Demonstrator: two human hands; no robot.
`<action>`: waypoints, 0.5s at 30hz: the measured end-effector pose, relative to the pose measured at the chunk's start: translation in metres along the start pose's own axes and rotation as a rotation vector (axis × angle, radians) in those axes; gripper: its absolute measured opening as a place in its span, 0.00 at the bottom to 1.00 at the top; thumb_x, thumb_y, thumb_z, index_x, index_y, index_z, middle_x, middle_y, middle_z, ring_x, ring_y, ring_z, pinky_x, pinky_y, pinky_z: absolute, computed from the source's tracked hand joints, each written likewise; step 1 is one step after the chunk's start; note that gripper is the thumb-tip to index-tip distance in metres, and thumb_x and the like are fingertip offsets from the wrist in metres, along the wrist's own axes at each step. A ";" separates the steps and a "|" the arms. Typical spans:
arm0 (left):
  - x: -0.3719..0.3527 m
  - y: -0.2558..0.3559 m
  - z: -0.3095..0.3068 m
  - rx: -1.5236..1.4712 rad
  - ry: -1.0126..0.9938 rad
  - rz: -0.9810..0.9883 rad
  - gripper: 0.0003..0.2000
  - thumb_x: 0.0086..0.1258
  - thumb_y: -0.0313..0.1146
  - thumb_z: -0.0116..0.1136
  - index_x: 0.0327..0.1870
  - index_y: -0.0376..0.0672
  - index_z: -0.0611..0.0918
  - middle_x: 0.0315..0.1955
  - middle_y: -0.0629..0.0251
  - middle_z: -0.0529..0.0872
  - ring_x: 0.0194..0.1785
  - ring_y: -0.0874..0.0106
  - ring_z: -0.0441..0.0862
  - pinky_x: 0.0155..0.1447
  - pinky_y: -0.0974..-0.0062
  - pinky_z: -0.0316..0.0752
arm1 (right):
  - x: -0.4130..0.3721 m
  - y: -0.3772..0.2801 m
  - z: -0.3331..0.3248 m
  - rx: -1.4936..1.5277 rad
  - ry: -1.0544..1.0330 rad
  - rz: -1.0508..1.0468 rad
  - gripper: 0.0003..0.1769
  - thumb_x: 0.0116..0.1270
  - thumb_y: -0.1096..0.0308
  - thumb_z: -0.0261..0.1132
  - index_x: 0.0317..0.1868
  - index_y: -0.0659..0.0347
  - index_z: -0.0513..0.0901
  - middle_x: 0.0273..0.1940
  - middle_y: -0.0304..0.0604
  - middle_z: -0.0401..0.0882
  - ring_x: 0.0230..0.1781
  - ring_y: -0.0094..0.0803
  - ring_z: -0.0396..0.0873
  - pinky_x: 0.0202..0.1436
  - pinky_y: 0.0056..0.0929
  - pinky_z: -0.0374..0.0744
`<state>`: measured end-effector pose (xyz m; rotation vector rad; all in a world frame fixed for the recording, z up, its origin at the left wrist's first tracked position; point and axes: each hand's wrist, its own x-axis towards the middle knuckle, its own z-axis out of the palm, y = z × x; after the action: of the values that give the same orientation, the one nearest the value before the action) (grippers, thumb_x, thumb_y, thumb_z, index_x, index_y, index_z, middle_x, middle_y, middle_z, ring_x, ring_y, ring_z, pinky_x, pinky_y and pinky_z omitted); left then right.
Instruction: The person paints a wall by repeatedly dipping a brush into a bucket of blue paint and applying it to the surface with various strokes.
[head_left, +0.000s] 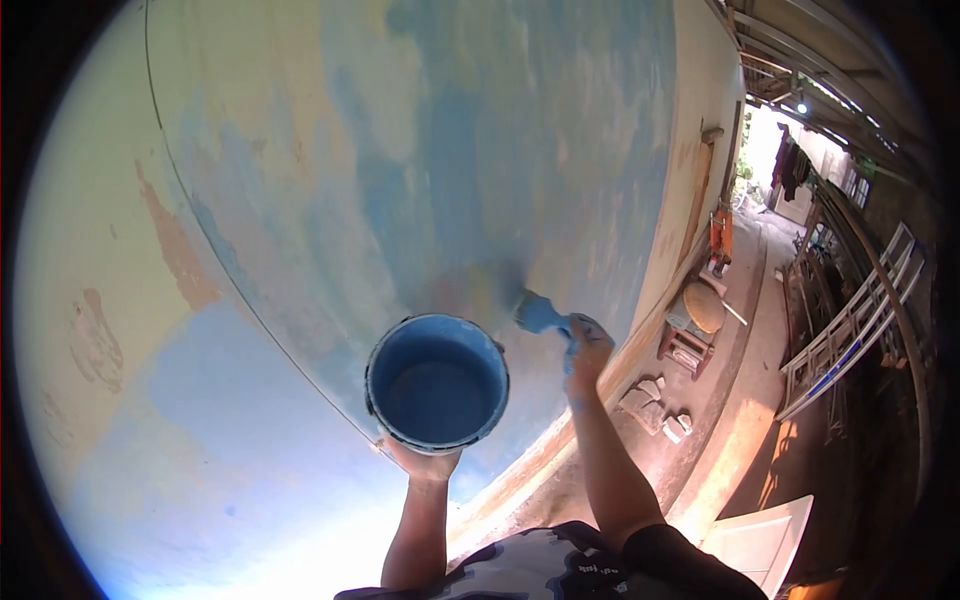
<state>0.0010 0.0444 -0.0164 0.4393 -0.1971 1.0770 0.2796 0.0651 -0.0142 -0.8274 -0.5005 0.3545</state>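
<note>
My left hand (420, 462) holds up a round paint bucket (437, 382) from below; the bucket is blue inside and has blue paint in it. My right hand (587, 345) grips a paintbrush (540, 313) loaded with blue paint. The bristles press against the wall (420, 170), just right of the bucket. Much of the wall is patchily covered in blue, with bare cream and worn brown spots at the left.
A narrow paved passage runs along the wall to the right. On it stand a small red stool (686, 347), a round woven tray (704, 306) and some stones (650, 400). White railings (850, 320) lean at the right. A white board (765, 540) lies near my feet.
</note>
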 end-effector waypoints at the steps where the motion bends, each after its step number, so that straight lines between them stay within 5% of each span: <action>1: 0.002 -0.006 -0.007 0.105 -0.004 0.090 0.34 0.81 0.61 0.43 0.78 0.45 0.67 0.76 0.53 0.69 0.79 0.51 0.65 0.78 0.44 0.66 | 0.006 0.000 -0.015 0.033 0.004 0.012 0.08 0.71 0.75 0.70 0.46 0.73 0.87 0.39 0.41 0.86 0.39 0.27 0.84 0.48 0.27 0.84; 3: 0.003 -0.012 -0.005 0.211 -0.004 0.181 0.33 0.81 0.60 0.43 0.77 0.44 0.67 0.76 0.54 0.69 0.78 0.52 0.67 0.78 0.47 0.66 | 0.010 -0.039 -0.028 0.081 -0.016 -0.009 0.10 0.71 0.75 0.70 0.48 0.73 0.86 0.44 0.47 0.87 0.43 0.32 0.86 0.52 0.30 0.87; 11: 0.051 -0.079 0.010 0.067 -0.343 -0.171 0.37 0.81 0.59 0.48 0.80 0.42 0.60 0.75 0.50 0.67 0.76 0.52 0.69 0.78 0.54 0.69 | 0.000 -0.236 -0.032 0.085 -0.385 -0.353 0.17 0.68 0.75 0.71 0.54 0.75 0.81 0.49 0.59 0.87 0.49 0.45 0.89 0.45 0.35 0.91; 15: 0.082 -0.116 0.023 -0.036 -0.501 -0.319 0.38 0.80 0.58 0.49 0.81 0.41 0.57 0.75 0.49 0.67 0.76 0.52 0.69 0.79 0.57 0.70 | -0.022 -0.281 -0.036 -0.121 -0.710 -0.199 0.15 0.64 0.75 0.73 0.49 0.74 0.85 0.50 0.59 0.87 0.49 0.45 0.90 0.49 0.34 0.91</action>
<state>0.1428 0.0541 0.0051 0.6793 -0.5687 0.6354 0.3107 -0.1439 0.1752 -0.7462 -1.2670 0.4342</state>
